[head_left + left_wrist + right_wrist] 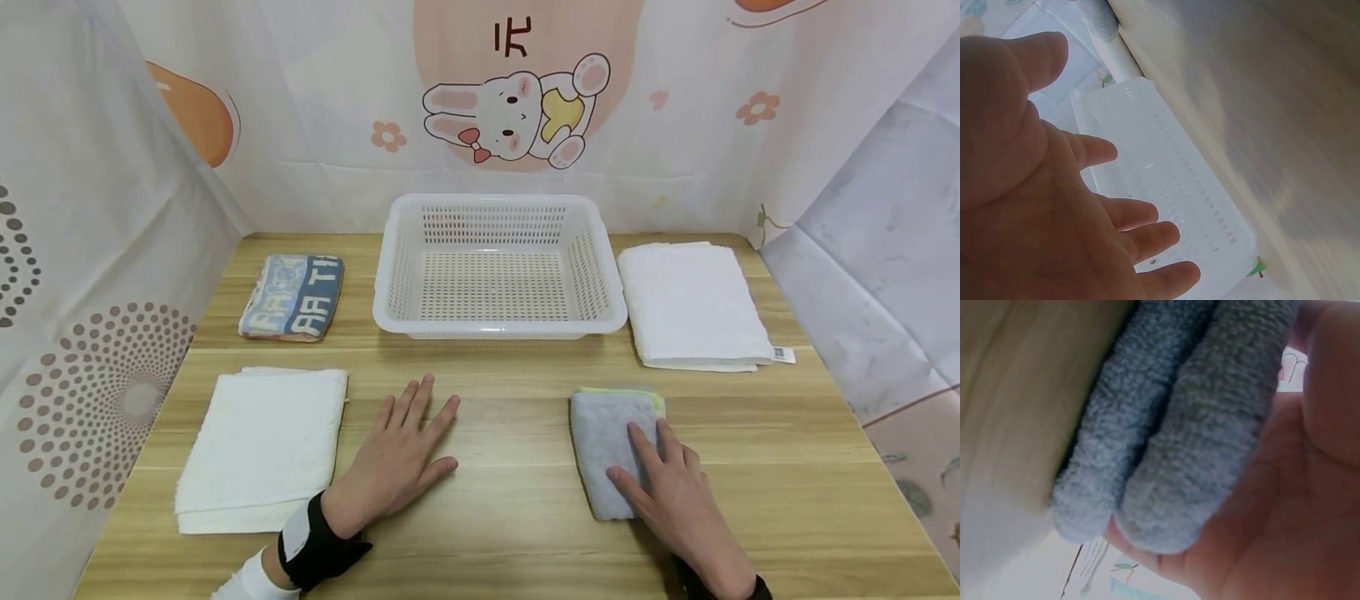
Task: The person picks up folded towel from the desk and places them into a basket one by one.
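My left hand (393,454) has its fingers spread, palm down close over the table (510,425), holding nothing. In the left wrist view its palm and spread fingers (1132,212) are bare. A folded white towel (266,442) lies just left of that hand. My right hand (671,492) rests on the right side of a folded grey towel (607,450) with a yellow-green edge, thumb and fingertips on its top. The right wrist view shows the folded layers of the grey towel (1204,431) close up beside the palm, some fingers hidden behind them.
A white perforated plastic basket (498,327) stands at the back middle. To its left lies a folded blue patterned towel (292,297); to its right, another folded white towel (690,304) with a small tag. Printed curtains (322,108) surround the table.
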Motion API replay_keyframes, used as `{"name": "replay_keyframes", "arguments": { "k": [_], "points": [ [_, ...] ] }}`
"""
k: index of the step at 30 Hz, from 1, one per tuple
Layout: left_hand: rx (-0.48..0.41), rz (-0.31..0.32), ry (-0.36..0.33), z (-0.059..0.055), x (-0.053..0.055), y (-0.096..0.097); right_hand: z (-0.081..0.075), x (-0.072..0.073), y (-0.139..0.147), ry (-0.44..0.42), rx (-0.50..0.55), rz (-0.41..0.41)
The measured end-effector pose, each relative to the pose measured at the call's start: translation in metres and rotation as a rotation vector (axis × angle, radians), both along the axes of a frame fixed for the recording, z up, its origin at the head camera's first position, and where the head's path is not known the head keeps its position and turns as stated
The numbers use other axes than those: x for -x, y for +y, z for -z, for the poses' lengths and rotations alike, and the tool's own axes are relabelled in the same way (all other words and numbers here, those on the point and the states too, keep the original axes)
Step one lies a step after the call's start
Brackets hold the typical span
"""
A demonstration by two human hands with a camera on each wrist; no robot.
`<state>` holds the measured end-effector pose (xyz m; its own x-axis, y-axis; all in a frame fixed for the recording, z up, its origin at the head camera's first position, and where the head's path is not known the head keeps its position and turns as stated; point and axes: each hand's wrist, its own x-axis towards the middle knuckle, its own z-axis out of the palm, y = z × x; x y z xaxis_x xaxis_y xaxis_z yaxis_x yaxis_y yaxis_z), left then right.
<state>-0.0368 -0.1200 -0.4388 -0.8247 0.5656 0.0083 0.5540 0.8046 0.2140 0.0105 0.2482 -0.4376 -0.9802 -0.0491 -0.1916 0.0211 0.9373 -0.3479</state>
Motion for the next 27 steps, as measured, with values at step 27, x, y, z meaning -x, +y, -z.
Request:
{"name": "replay_keyframes", "arguments": {
  "k": [27],
  "points": [
    [0.01, -0.003, -0.007, 0.0, 0.0005, 0.0009, 0.0016, 0.0026, -0.0065, 0.031, -0.006, -0.035]
  ]
}}
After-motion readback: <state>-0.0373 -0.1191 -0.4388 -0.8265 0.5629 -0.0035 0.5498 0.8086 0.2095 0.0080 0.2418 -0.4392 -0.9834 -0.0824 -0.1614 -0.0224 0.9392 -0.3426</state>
